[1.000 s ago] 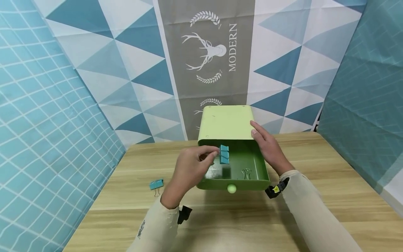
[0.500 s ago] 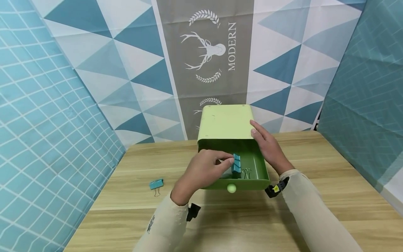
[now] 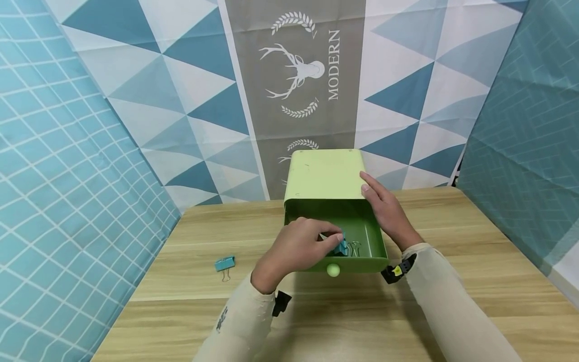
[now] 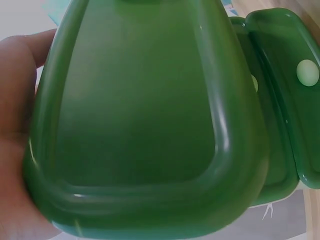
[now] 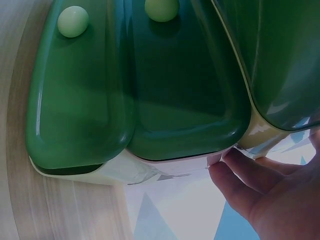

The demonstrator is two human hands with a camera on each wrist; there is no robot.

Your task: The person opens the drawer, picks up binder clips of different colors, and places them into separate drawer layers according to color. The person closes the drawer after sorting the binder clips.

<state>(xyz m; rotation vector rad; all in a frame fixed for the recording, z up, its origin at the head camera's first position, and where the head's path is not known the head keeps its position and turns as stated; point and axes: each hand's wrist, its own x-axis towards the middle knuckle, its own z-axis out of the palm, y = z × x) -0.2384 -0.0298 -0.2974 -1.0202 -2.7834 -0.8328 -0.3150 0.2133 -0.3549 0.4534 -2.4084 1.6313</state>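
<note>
In the head view a green drawer (image 3: 362, 229) stands pulled out at the top of a light green drawer cabinet (image 3: 324, 173). My left hand (image 3: 300, 245) reaches over the drawer's front and pinches a blue binder clip (image 3: 341, 246), low inside and partly hidden by the fingers. Beside it the wire handles (image 3: 354, 248) of another clip stick up. My right hand (image 3: 388, 211) rests against the cabinet's upper right edge. The right wrist view shows its fingers (image 5: 240, 185) touching the cabinet's side. From the left wrist, the drawer front (image 4: 140, 110) hides the clip.
Another blue binder clip (image 3: 224, 264) lies on the wooden table (image 3: 190, 322), left of the cabinet. Lower closed drawers (image 5: 80, 105) with round pale knobs (image 5: 73, 21) show in the right wrist view. Patterned cloth (image 3: 190, 100) hangs behind the table.
My left hand has moved right and lowered the blue binder clip into the drawer, close to the standing wire handles. My right hand has stayed in place on the cabinet.
</note>
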